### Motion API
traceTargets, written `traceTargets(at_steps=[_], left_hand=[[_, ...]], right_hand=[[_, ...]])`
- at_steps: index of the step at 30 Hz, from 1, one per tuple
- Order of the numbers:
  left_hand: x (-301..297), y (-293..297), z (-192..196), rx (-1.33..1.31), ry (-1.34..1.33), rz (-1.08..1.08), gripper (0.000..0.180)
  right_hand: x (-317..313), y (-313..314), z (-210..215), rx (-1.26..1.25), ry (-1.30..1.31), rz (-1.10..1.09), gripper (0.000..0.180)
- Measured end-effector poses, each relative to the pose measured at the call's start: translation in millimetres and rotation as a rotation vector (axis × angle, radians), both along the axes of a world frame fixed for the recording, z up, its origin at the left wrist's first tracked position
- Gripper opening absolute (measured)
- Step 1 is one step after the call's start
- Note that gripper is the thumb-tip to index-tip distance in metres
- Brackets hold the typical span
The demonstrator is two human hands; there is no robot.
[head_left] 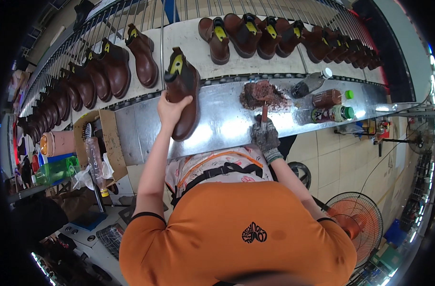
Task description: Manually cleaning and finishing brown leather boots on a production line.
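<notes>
A dark brown ankle boot (188, 120) with black side panels and a yellow-green lining stands tilted over the metal ledge. My bare left hand (172, 108) is closed round its side, thumb across the upper, toe toward me. In a grey, stained glove, my right hand (266, 137) is closed on a slim reddish-brown stick (264, 113) that pokes up from the fingers; its lower end is hidden. Just beyond that hand, a dark red-brown rag (263, 91) lies in a smeared patch on the ledge.
Rows of similar brown boots (243, 35) stand on the pale conveyor belt (189, 35) behind the ledge (217, 102). To the right lie a clear bottle (310, 85), a brown-filled bottle (327, 98) and a green-capped bottle (329, 114). A cardboard box (111, 143) holds a brush. A fan (356, 226) stands at right.
</notes>
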State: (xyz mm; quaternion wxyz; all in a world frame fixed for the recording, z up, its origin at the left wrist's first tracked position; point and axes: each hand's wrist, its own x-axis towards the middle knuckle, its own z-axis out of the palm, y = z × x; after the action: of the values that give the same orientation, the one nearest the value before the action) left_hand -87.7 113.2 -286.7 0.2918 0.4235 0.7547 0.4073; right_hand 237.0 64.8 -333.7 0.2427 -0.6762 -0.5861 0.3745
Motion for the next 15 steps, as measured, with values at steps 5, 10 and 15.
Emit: traceTargets(at_steps=[5, 10, 15], left_hand=[[20.6, -71.0, -14.6, -0.081, 0.073, 0.058, 0.071], [17.2, -66.9, 9.4, 0.116, -0.552, -0.020, 0.051], [-6.9, 5.3, 41.3, 0.264, -0.910, -0.019, 0.051]], right_hand=[[-2.4, -12.3, -3.4, 0.001, -0.056, -0.004, 0.043], [-29.3, -32.9, 36.6, 0.152, 0.305, -0.113, 0.054], [-29.2, -23.9, 30.8, -0.298, 1.146, -0.359, 0.057]])
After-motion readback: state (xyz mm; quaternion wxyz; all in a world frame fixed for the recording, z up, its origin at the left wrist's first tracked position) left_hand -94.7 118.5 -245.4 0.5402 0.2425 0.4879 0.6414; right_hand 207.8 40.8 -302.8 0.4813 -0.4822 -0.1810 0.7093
